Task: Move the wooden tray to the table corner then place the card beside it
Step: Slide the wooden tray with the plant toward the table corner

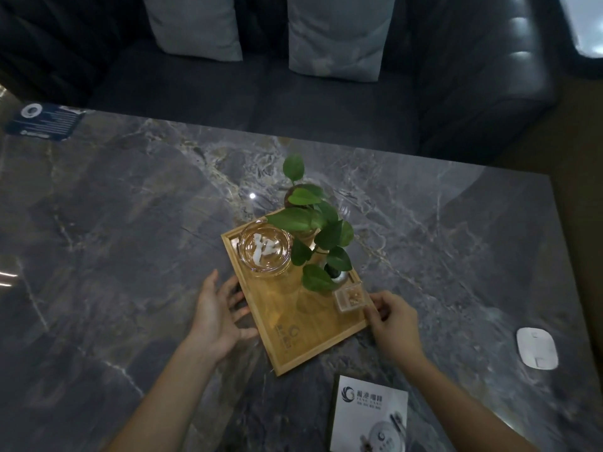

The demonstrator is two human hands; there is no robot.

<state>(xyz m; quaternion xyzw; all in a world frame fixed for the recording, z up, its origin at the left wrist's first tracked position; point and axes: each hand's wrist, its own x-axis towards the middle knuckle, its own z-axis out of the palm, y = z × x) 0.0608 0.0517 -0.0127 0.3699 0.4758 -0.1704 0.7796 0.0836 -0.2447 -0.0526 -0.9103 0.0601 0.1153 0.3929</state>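
A rectangular wooden tray [313, 334] lies angled in the middle of the grey marble table [130, 223]. It carries a glass ashtray [264, 247], a leafy green plant [313, 230] in a small pot and a small clear box [350, 298]. My left hand [217, 318] rests against the tray's left long edge, fingers spread and thumb at the rim. My right hand [391, 321] pinches the tray's right edge beside the clear box. A white printed card [368, 415] lies flat on the table near the front edge, just below the tray.
A white rounded device [536, 351] sits at the right side of the table. A dark blue leaflet [44, 122] lies at the far left corner. Behind the table stands a dark sofa [293, 102] with two pale cushions [336, 34].
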